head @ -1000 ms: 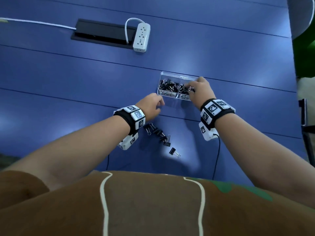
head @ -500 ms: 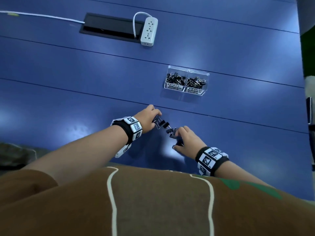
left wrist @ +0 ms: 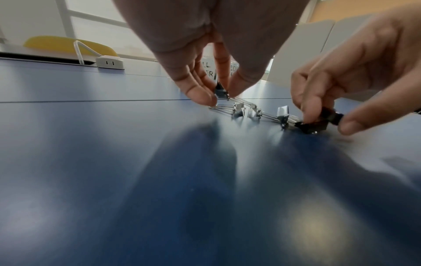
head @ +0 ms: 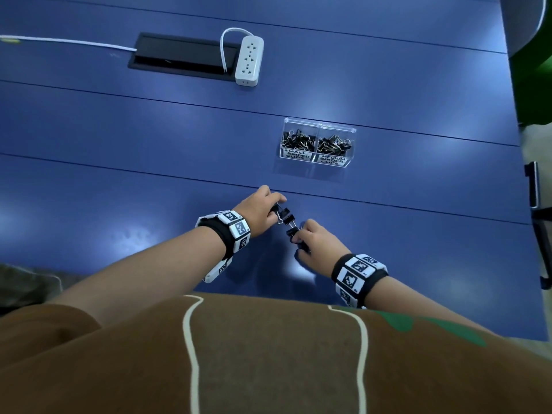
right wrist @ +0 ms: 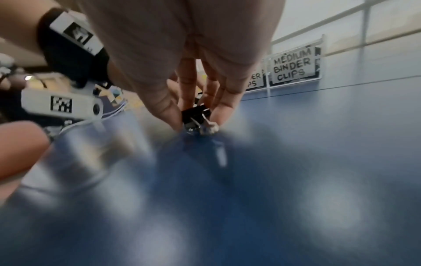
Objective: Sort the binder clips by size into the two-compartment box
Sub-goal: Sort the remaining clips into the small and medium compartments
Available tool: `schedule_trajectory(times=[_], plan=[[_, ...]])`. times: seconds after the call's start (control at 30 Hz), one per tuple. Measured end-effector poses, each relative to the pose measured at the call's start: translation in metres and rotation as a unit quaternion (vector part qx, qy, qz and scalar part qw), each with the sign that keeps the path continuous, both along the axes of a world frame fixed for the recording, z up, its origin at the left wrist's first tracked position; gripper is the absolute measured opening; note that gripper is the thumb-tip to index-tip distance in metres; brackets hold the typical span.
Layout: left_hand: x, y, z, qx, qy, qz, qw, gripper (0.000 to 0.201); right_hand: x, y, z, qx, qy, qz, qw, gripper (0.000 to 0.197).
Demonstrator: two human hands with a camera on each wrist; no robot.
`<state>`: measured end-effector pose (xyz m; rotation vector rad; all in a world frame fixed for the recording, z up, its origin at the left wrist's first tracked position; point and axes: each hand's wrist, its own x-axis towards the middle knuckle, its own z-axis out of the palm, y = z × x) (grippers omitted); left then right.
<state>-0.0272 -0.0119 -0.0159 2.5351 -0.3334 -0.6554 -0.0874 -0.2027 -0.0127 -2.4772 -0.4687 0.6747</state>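
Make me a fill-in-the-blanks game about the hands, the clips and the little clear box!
1. The clear box has ____ compartments with binder clips inside.
2. The label on the box's right compartment says ____ BINDER CLIPS.
3. The left hand pinches a black binder clip low over the ____ table.
4. The right hand pinches another black clip, and the white power strip lies ____ from the person than the box.

Missing words: two; MEDIUM; blue; farther

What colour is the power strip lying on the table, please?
The power strip is white with a white cord; the head view shows it best.
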Motion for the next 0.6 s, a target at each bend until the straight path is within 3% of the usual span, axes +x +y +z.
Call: schedule_trajectory(times=[0.3,0.6], plan=[[-0.003,-0.012,-0.003,0.025,0.003,-0.027,0.999,0.048,0.018,-0.004,-0.002,-0.001,-0.023,-0.037,0.999,0.020],[0.002,-0.009,-0.005,0.028,-0.009,-0.047,0.998,0.031,0.092,-0.037,0.029,0.082,-0.037,-0.278,0.956,0.014]])
